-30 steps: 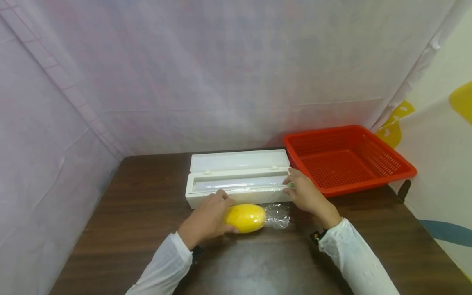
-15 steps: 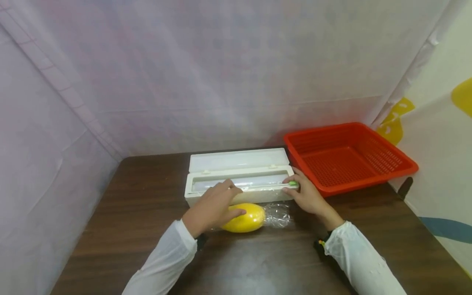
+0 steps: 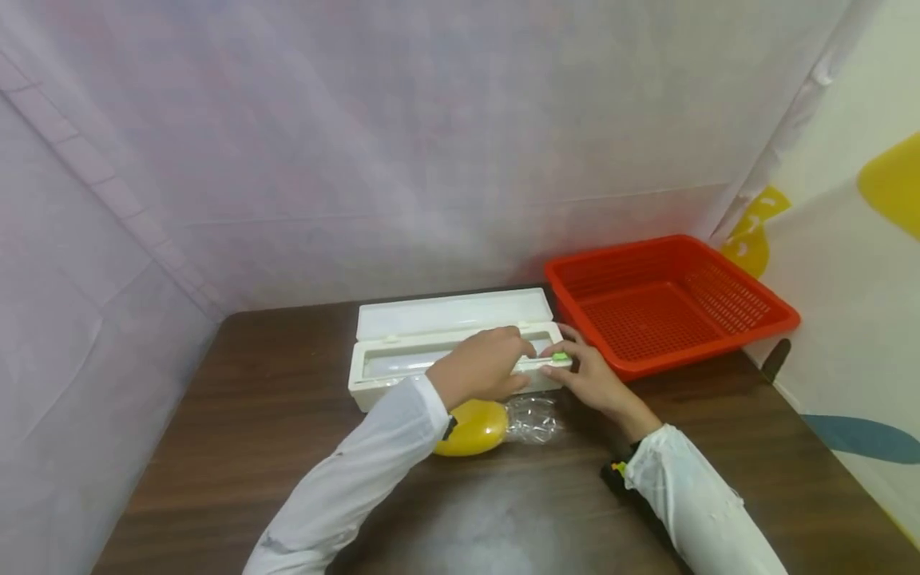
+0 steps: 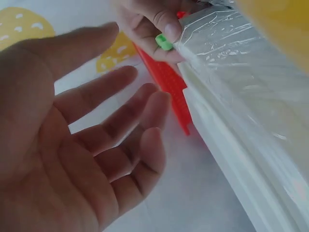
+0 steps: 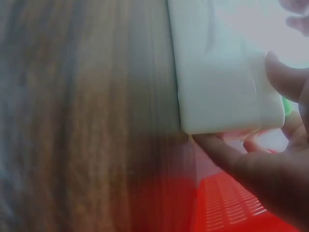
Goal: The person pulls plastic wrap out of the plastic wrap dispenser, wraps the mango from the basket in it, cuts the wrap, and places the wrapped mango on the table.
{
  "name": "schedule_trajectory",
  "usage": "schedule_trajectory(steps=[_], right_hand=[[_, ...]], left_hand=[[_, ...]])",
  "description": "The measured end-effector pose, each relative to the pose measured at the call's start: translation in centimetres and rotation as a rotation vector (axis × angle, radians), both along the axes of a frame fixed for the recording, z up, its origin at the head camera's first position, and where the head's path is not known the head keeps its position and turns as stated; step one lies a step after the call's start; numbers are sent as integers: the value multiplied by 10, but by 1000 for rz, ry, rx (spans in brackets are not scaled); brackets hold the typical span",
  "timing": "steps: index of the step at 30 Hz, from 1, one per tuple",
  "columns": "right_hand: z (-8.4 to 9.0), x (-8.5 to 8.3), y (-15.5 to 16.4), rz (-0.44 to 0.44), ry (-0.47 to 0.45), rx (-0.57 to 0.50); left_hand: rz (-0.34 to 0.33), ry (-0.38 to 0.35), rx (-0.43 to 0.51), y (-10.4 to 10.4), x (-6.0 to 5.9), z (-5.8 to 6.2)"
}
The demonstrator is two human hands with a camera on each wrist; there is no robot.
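Note:
A long white cling film dispenser (image 3: 362, 397) lies on the table with its lid raised at the back and a film roll inside. My right hand (image 3: 589, 382) grips its right end beside the green slide cutter (image 3: 560, 357); in the right wrist view, the fingers of that hand (image 5: 270, 176) wrap around the corner of the dispenser (image 5: 222, 87). Loosely bent and holding nothing, my left hand (image 4: 67, 140) hovers by the dispenser's right part. Under the left wrist lies a smooth yellow oval thing (image 3: 474, 430), partly hidden, with clear film (image 3: 533, 421) bunched at its right.
A red plastic basket (image 3: 654, 319) stands at the back right, next to the dispenser. Pale cloth (image 3: 431, 160) hangs behind and beside the brown wooden table (image 3: 237, 447).
My left hand has left the yellow thing and moved right and forward to the dispenser's right part. The right hand stays at the dispenser's right end.

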State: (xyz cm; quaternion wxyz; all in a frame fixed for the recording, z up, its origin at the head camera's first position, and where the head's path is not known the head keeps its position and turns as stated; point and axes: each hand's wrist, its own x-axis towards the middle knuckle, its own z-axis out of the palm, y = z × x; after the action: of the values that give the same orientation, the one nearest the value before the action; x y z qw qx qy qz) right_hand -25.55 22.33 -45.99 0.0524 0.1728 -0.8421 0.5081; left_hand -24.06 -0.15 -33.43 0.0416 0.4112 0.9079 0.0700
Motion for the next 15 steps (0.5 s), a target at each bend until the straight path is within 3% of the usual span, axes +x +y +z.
schedule_trajectory(steps=[6,10,15], right_hand=[[4,-3,1,-11,111,105],[3,-1,3,-28,130,114],[-3,2,2,-57,108,86]], left_hand=[[-79,108,82,29,-15,-9],[-82,168,110,53,-25,-21],[-44,250,19,71,-30,-38]])
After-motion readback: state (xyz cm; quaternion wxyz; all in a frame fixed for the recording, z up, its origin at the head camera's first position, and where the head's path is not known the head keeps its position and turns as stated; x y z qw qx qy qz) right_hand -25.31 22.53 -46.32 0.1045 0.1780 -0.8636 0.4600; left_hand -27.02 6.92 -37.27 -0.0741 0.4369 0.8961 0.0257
